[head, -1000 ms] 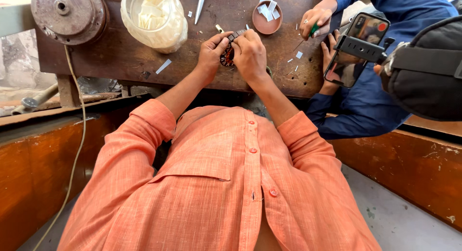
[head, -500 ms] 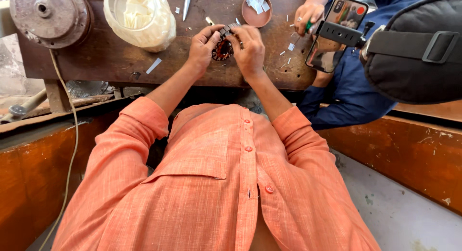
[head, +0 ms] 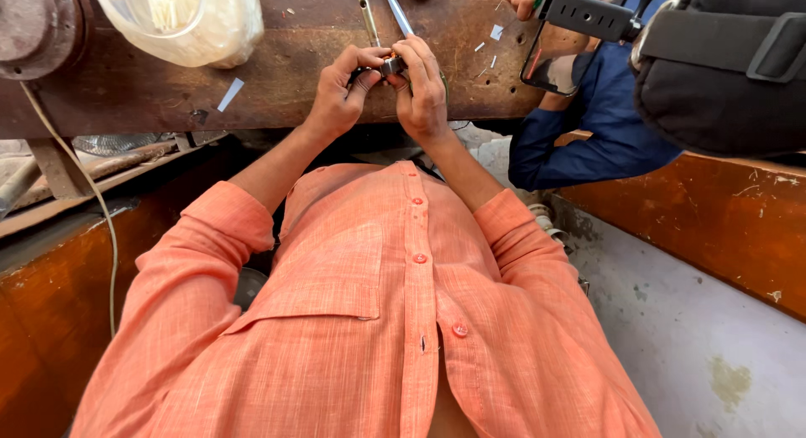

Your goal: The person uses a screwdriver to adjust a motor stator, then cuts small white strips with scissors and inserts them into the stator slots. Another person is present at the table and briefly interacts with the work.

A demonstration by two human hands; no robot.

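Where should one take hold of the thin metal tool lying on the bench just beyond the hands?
Probably at the near end of the metal tool. It lies flat on the bench, running away from the person, and that end stops just above the left hand. Its far end is cut off by the picture's edge. Come from above and pinch its two long sides, since it is thin.
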